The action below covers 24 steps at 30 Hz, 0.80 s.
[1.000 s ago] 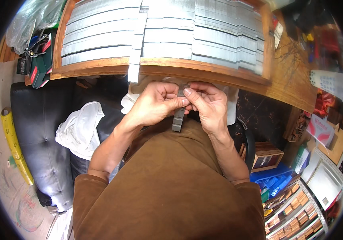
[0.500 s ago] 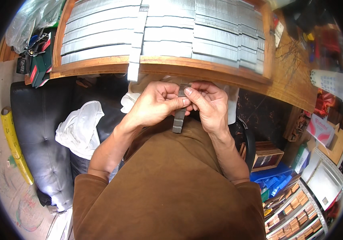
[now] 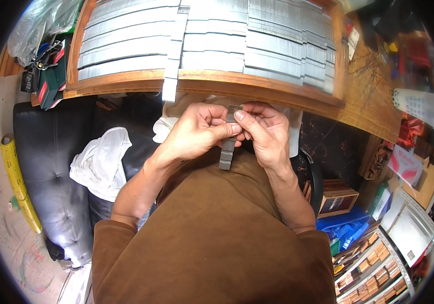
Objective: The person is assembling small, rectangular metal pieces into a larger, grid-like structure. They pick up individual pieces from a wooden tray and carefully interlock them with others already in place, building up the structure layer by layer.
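Observation:
Close in front of my chest, both hands grip a narrow, dark grey strip of overlapping flat pieces [image 3: 225, 158]. The fingers of my left hand [image 3: 204, 130] are closed on it from the left, thumb pressed toward the middle. My right hand [image 3: 265, 129] pinches its upper part between thumb and fingers. The lower end hangs below the fingertips, over my brown shirt. Beyond my hands lies a wooden tray [image 3: 212, 77] with rows of overlapping silver-grey flat pieces [image 3: 209, 45]. One narrow column of such pieces [image 3: 170, 83] sticks out over its front edge.
A wooden table [image 3: 374, 109] reaches right of the tray, with a white cup [image 3: 413, 104] on it. At left stand a black padded seat [image 3: 50, 177] with a white cloth [image 3: 103, 162] and a yellow roll [image 3: 19, 185]. Small wooden blocks fill a rack [image 3: 379, 276] at lower right.

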Each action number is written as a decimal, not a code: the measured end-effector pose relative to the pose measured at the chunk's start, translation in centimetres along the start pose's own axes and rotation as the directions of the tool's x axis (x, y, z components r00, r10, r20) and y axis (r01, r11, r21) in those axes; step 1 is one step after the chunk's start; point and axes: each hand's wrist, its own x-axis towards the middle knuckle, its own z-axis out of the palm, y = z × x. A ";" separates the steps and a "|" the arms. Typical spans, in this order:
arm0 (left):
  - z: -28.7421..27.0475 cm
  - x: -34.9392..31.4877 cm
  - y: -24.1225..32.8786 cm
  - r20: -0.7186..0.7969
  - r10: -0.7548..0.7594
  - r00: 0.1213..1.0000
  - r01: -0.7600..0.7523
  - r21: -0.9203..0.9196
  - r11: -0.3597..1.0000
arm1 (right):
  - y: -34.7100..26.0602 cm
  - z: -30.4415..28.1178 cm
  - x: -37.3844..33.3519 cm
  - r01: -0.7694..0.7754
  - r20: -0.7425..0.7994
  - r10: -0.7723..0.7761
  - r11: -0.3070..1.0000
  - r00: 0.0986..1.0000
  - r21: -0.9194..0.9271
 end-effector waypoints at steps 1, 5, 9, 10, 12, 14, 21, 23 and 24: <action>0.0 0.0 0.1 0.001 -0.001 1.000 0.001 -0.004 1.000 | 0.0 0.0 0.0 -0.005 0.007 0.005 1.000 1.000 -0.003; 0.2 0.1 0.0 0.005 0.021 1.000 -0.021 -0.044 0.999 | -0.2 -0.1 0.0 -0.011 0.029 0.011 1.000 1.000 -0.016; 0.3 0.0 0.2 0.007 0.038 0.999 -0.038 -0.058 0.998 | -0.5 0.3 -0.1 -0.015 0.019 0.015 1.000 1.000 -0.021; 0.3 0.0 0.2 0.015 0.040 0.999 -0.039 -0.053 0.998 | -0.5 0.2 -0.1 -0.019 0.019 0.019 1.000 1.000 -0.023; 0.2 -0.1 0.3 0.029 0.034 0.999 -0.033 -0.041 0.999 | -0.5 0.2 -0.1 -0.027 0.019 0.028 0.999 0.999 -0.027; 0.0 -0.1 0.4 0.040 0.017 0.999 -0.016 -0.028 0.999 | -0.6 0.3 -0.1 -0.023 0.016 0.024 0.999 1.000 -0.032; 0.2 -0.3 0.8 0.017 -0.038 0.999 0.038 -0.020 0.999 | -0.2 0.3 -0.1 -0.008 0.005 0.008 1.000 1.000 0.001; 0.2 -0.3 0.8 0.017 -0.041 0.999 0.041 -0.010 0.999 | -0.3 0.3 -0.1 -0.016 0.010 0.016 1.000 1.000 0.022; 0.2 -0.4 0.8 0.020 -0.040 0.999 0.041 -0.008 0.999 | -0.3 0.3 -0.1 -0.020 0.012 0.020 0.999 1.000 0.032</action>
